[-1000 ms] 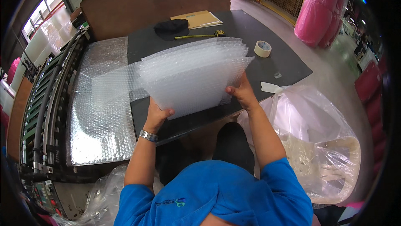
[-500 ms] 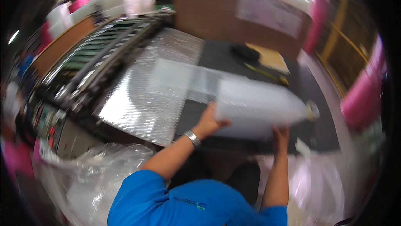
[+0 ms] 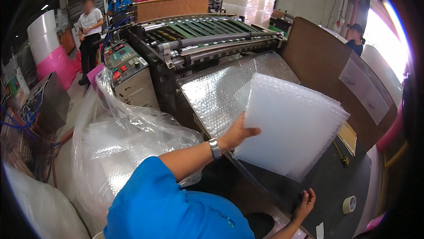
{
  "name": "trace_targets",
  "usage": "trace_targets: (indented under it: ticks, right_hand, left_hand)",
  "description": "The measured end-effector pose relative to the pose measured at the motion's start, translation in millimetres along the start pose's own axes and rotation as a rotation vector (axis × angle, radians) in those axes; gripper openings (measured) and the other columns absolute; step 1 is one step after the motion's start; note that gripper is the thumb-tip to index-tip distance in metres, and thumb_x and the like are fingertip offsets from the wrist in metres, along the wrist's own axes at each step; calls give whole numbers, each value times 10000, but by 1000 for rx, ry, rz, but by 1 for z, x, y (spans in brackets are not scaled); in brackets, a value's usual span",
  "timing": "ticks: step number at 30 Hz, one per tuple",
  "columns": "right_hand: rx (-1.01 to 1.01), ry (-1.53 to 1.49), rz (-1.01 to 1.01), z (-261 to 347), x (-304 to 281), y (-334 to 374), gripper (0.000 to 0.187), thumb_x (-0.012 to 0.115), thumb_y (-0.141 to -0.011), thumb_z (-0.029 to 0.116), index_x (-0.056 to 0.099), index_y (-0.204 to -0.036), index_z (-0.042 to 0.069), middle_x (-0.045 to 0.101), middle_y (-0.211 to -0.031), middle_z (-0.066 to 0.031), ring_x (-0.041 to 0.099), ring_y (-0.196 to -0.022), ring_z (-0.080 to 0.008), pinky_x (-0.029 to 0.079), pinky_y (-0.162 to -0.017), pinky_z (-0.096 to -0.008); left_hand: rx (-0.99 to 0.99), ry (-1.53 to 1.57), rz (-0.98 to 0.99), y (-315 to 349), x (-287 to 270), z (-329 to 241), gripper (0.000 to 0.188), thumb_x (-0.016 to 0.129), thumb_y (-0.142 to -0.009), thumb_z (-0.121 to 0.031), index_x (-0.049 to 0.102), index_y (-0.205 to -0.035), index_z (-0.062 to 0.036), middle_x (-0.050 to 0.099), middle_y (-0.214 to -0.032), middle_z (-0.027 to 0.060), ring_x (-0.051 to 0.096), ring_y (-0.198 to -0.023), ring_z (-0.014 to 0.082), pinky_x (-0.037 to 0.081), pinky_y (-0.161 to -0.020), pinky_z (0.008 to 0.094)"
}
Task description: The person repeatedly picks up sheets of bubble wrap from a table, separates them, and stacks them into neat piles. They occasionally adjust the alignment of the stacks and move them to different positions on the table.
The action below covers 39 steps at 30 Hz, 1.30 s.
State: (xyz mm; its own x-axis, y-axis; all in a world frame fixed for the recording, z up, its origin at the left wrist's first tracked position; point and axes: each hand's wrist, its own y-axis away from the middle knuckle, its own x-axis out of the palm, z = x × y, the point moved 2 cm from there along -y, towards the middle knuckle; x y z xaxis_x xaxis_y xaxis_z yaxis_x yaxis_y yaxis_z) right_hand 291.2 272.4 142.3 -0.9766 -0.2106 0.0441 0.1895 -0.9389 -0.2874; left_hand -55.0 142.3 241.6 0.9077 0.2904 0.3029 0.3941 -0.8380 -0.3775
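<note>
My left hand (image 3: 240, 134) grips a stack of clear bubble wrap sheets (image 3: 291, 126) by its near left edge, thumb on top and the other fingers out of sight beneath. The stack is held tilted above the dark tabletop (image 3: 282, 188). Apart from the stack, my right hand (image 3: 304, 203) is at the table's near edge, its fingers loosely curled and spaced, with nothing in them. To my left is a large clear plastic bag (image 3: 145, 137) with bubble wrap sheets (image 3: 110, 159) inside. Behind the stack, more bubble wrap (image 3: 216, 100) covers the silvery surface beside the machine.
A roller machine (image 3: 203, 40) with a control panel (image 3: 121, 60) stands ahead. A brown board (image 3: 318, 49) borders the table's far side. On the table are a tape roll (image 3: 349, 204), a yellow measuring tape (image 3: 343, 153) and a tan envelope (image 3: 348, 138). Several people stand farther back.
My view has turned left toward the bag and machine. The right hand has let go of the bubble wrap stack, which the left hand now holds alone.
</note>
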Motion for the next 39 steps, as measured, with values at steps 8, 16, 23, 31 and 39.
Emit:
trace_targets:
  ticks: [8, 16, 23, 31, 39]
  right_hand:
    - [6, -11, -28, -11, -9, -1, 193, 525, -844, 164, 495, -997, 49, 429, -710, 37, 366, -572, -19, 295, -486, -154]
    - [-40, 55, -105, -16, -18, -5, 123, 534, -833, 173, 516, -884, 63, 408, -677, 61, 310, -508, -3, 224, -437, -155]
    - [-99, 164, -140, -17, -23, 0, 99, 534, -828, 159, 514, -858, 67, 397, -651, 64, 316, -508, -2, 220, -431, -160]
    - [29, -26, -99, 3, -2, 5, 105, 550, -823, 168, 520, -848, 70, 388, -604, 68, 318, -491, -7, 239, -430, -155]
    - [49, -13, -109, 6, -3, 5, 100, 545, -825, 164, 520, -846, 69, 395, -609, 66, 319, -488, -8, 249, -429, -156]
  left_hand:
    - [38, -10, -113, 15, -24, -13, 592, 682, -710, -233, 379, -1177, -30, 478, -1116, 67, 438, -1037, 160, 348, -897, 312]
    - [97, -57, -245, 16, -26, -11, 608, 687, -709, -145, 331, -1187, -25, 484, -1079, 75, 471, -995, 167, 385, -861, 294]
    - [622, -923, -482, 17, -43, -39, 546, 752, -603, -84, 440, -1043, 3, 511, -942, 114, 519, -882, 208, 428, -753, 301]
    - [617, -913, -639, 12, -67, -40, 555, 755, -607, -102, 417, -1032, 17, 497, -900, 122, 508, -811, 226, 422, -710, 319]
    - [572, -793, -619, 6, -57, -39, 560, 741, -644, -125, 396, -1058, 23, 488, -944, 111, 494, -832, 199, 416, -719, 302]
